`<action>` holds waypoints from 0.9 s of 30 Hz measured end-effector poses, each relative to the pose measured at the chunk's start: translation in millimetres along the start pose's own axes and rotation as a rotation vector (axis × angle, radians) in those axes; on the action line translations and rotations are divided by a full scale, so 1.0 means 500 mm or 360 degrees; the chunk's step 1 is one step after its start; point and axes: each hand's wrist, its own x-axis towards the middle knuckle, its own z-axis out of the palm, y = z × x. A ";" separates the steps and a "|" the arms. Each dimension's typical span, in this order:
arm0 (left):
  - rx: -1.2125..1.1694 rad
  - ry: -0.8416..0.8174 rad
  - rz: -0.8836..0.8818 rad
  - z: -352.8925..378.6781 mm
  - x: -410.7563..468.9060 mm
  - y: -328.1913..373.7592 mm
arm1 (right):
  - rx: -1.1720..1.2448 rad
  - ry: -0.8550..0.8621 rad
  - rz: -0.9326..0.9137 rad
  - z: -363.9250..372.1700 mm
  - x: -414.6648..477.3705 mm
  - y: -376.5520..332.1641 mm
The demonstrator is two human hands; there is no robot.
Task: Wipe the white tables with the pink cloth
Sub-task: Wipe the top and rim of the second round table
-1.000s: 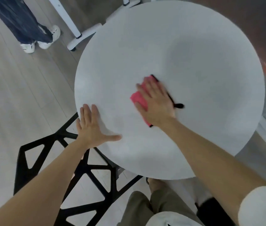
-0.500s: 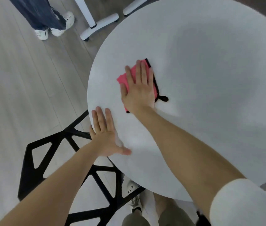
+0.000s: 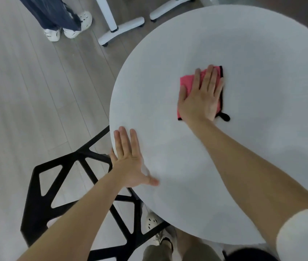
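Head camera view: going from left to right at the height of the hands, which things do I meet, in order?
Black chair → left hand → right hand on the pink cloth → bare right part of the white table.

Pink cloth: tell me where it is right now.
In the head view, the pink cloth lies flat on the white table, right of centre, pressed under the right hand; the left hand rests on the table's near-left edge.
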 end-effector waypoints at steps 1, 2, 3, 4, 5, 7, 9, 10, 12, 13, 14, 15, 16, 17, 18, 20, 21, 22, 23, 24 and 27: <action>-0.0002 0.0006 0.0004 0.001 -0.001 0.000 | 0.0009 -0.0020 -0.0054 0.009 0.006 -0.055; -0.0002 0.0014 0.0010 0.002 -0.001 0.000 | 0.0005 -0.0044 -0.0213 0.017 0.004 -0.113; -0.0009 0.0017 0.0018 0.003 -0.003 0.001 | -0.0004 -0.0066 -0.0437 0.023 -0.006 -0.167; -0.0022 0.0017 0.0027 0.004 -0.004 0.002 | -0.0012 -0.0094 -0.0669 0.027 -0.020 -0.209; -0.0031 0.0021 0.0039 0.004 -0.005 0.003 | -0.0035 -0.0127 -0.0873 0.029 -0.034 -0.231; -0.0040 0.0016 0.0049 0.002 -0.005 0.004 | -0.0081 -0.0155 -0.1224 0.030 -0.046 -0.217; -0.0031 0.0010 0.0050 -0.001 -0.005 0.004 | -0.0044 -0.0155 -0.1413 0.030 -0.023 -0.150; -0.0017 0.0011 0.0050 -0.002 -0.003 0.004 | 0.0003 -0.0147 -0.1374 0.028 0.002 -0.111; -0.0003 0.0009 0.0040 -0.001 -0.001 0.003 | 0.0141 -0.0063 -0.1005 0.025 0.067 -0.038; -0.0002 0.0013 0.0037 -0.001 0.000 0.001 | 0.0152 -0.0016 -0.0716 0.018 0.102 -0.013; -0.0002 0.0019 0.0035 0.000 0.000 -0.001 | 0.0127 0.0025 -0.0421 0.014 0.133 -0.005; -0.0004 0.0023 0.0037 0.002 0.001 -0.004 | 0.0100 0.0046 -0.0163 0.009 0.152 -0.020; -0.0009 0.0024 0.0041 0.003 0.001 -0.005 | 0.0086 0.0041 0.0007 0.008 0.159 -0.054; -0.0017 0.0028 0.0051 0.005 0.001 -0.006 | 0.0071 0.0013 0.0038 0.006 0.151 -0.102; -0.0028 0.0033 0.0060 0.006 0.001 -0.005 | 0.0026 -0.0003 -0.0091 0.010 0.129 -0.157; -0.0051 0.0034 0.0064 0.006 -0.001 -0.004 | -0.0020 -0.0067 -0.0773 0.030 0.057 -0.264; -0.0059 0.0036 0.0063 0.006 -0.001 -0.003 | 0.0000 -0.0107 -0.1170 0.043 0.018 -0.301; -0.0064 0.0041 0.0064 0.006 -0.001 -0.003 | 0.0000 -0.0138 -0.1499 0.051 -0.011 -0.318; -0.0068 0.0041 0.0063 0.007 -0.002 -0.002 | 0.0015 -0.0124 -0.1721 0.057 -0.022 -0.314; -0.0067 0.0044 0.0067 0.007 -0.002 -0.002 | 0.0063 -0.0106 -0.1819 0.062 -0.014 -0.295; -0.0025 0.0057 0.0076 0.007 -0.002 -0.003 | 0.0111 -0.0016 -0.1501 0.049 0.052 -0.194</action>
